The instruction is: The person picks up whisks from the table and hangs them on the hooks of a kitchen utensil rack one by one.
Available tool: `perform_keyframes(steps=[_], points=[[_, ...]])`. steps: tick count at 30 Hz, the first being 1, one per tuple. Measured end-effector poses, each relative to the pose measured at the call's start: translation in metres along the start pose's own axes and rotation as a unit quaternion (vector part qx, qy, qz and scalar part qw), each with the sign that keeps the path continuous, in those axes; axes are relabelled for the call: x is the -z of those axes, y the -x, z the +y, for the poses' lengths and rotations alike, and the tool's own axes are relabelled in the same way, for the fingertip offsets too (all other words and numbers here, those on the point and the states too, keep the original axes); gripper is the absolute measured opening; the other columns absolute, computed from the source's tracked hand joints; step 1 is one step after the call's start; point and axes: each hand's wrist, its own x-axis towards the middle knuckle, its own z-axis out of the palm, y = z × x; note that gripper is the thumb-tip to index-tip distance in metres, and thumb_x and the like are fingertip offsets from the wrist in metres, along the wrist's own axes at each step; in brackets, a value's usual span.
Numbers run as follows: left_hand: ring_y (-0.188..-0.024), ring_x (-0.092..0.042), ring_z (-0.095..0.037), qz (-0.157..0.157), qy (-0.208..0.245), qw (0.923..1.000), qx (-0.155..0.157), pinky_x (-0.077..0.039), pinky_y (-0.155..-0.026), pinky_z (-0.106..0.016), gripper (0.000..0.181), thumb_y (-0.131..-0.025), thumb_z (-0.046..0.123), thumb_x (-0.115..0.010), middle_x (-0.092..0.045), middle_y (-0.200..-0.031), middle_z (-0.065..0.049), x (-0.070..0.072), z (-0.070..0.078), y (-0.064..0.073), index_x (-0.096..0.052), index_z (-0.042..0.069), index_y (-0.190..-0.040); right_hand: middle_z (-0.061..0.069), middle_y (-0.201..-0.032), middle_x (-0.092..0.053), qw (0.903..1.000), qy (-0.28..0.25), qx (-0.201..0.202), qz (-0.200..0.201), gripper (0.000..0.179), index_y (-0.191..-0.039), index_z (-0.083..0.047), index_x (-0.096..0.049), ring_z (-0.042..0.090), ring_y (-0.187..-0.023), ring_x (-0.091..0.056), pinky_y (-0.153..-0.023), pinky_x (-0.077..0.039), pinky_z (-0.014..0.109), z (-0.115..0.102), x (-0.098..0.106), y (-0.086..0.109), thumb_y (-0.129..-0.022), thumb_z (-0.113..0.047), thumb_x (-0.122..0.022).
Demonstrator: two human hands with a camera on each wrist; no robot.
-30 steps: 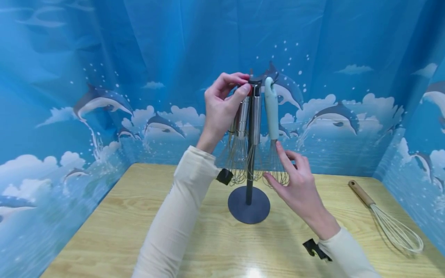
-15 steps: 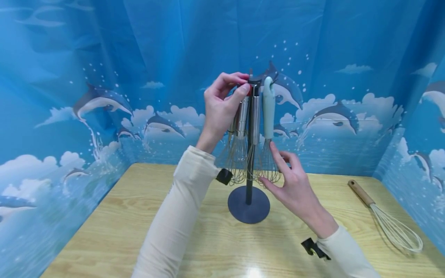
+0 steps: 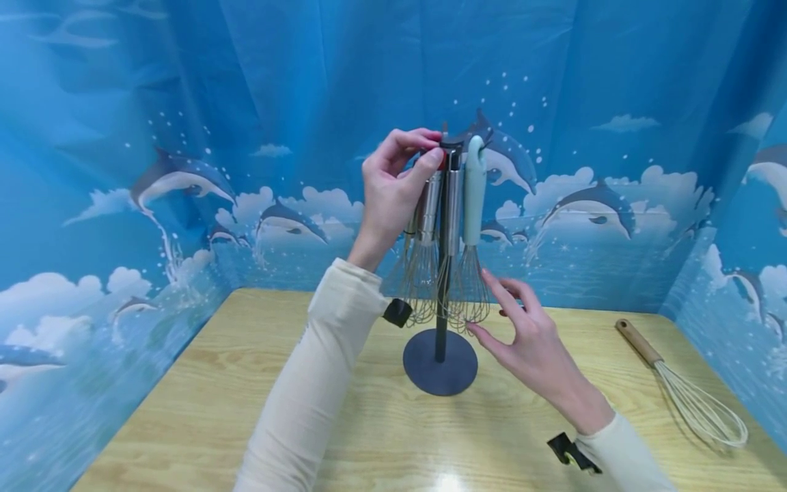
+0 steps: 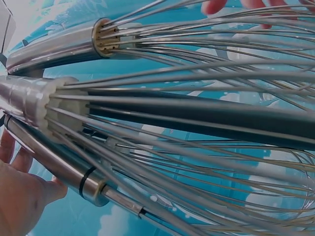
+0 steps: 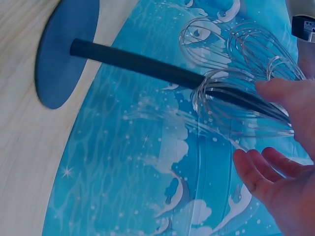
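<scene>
Several whisks hang by their handles from a dark whisk stand with a round base. At its top, my left hand pinches the stand between thumb and fingers; the exact grip is partly hidden. A mint-handled whisk hangs almost straight on the right side, beside a steel-handled whisk. My right hand is beside the mint whisk's wires, its thumb and forefinger spread; whether a fingertip touches them I cannot tell. In the left wrist view, steel handles and wires fill the foreground.
A whisk with a wooden handle lies on the right of the wooden table. Behind the table hangs a blue curtain printed with dolphins, and it also covers both sides.
The mint whisk has swung left, closer to the pole and the steel whisk. My right hand followed it left, then drew back slightly right and down. The left hand stays put.
</scene>
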Motion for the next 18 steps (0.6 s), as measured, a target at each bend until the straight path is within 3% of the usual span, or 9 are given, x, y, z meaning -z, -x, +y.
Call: perform_keyframes(steps=[2, 5, 8, 11, 14, 18], points=[[-0.118, -0.067, -0.024, 0.001, -0.002, 1.0, 0.001, -0.057, -0.103, -0.038, 0.01, -0.097, -0.001, -0.063, -0.065, -0.125, -0.025, 0.0, 0.0, 0.0, -0.062, -0.007, -0.104, 0.02, -0.127, -0.058, 1.0, 0.0, 0.003, -0.004, 0.098, -0.156, -0.013, -0.044, 0.017, -0.09, -0.061, -0.067, -0.056, 0.03, 0.003, 0.005, 0.004, -0.071, -0.006, -0.092], [-0.118, -0.067, -0.024, 0.002, -0.004, 1.0, 0.004, -0.057, -0.104, -0.037, 0.01, -0.097, 0.0, -0.063, -0.065, -0.125, -0.025, 0.0, 0.001, 0.0, -0.062, -0.007, -0.104, 0.02, -0.129, -0.059, 0.9999, 0.001, 0.01, -0.003, 0.08, -0.154, -0.012, -0.047, 0.021, -0.096, -0.063, -0.07, -0.056, 0.028, 0.008, 0.012, 0.01, -0.085, -0.025, -0.085], [-0.118, -0.067, -0.024, 0.001, -0.009, 0.9999, 0.006, -0.056, -0.104, -0.036, 0.01, -0.097, 0.001, -0.063, -0.065, -0.125, -0.024, 0.0, 0.002, -0.001, -0.063, -0.006, -0.104, 0.021, -0.129, -0.059, 0.9999, 0.003, 0.01, 0.006, 0.064, -0.151, -0.011, -0.051, 0.026, -0.102, -0.063, -0.074, -0.054, 0.023, 0.015, 0.021, 0.015, -0.098, -0.046, -0.063], [-0.118, -0.067, -0.023, 0.0, -0.016, 0.9999, 0.005, -0.056, -0.104, -0.036, 0.011, -0.097, 0.002, -0.063, -0.065, -0.125, -0.023, 0.0, 0.002, -0.001, -0.062, -0.007, -0.104, 0.021, -0.128, -0.06, 0.9998, 0.015, -0.001, 0.015, 0.065, -0.148, -0.011, -0.055, 0.026, -0.099, -0.062, -0.074, -0.049, 0.018, 0.023, 0.031, 0.02, -0.101, -0.056, -0.048], [-0.118, -0.067, -0.023, 0.0, -0.023, 0.9997, 0.004, -0.056, -0.104, -0.036, 0.012, -0.097, 0.002, -0.063, -0.066, -0.125, -0.023, 0.0, 0.002, -0.002, -0.062, -0.007, -0.104, 0.022, -0.126, -0.06, 0.9992, 0.031, -0.01, 0.023, 0.064, -0.145, -0.01, -0.058, 0.025, -0.093, -0.062, -0.072, -0.048, 0.015, 0.033, 0.042, 0.027, -0.102, -0.056, -0.048], [-0.117, -0.068, -0.023, -0.001, -0.028, 0.9996, 0.004, -0.055, -0.105, -0.035, 0.011, -0.097, 0.002, -0.062, -0.066, -0.125, -0.024, 0.0, 0.002, -0.002, -0.063, -0.006, -0.104, 0.023, -0.125, -0.061, 0.9977, 0.054, -0.035, 0.02, 0.056, -0.143, -0.009, -0.06, 0.027, -0.093, -0.061, -0.074, -0.045, 0.014, 0.049, 0.059, 0.039, -0.092, -0.025, -0.077]])
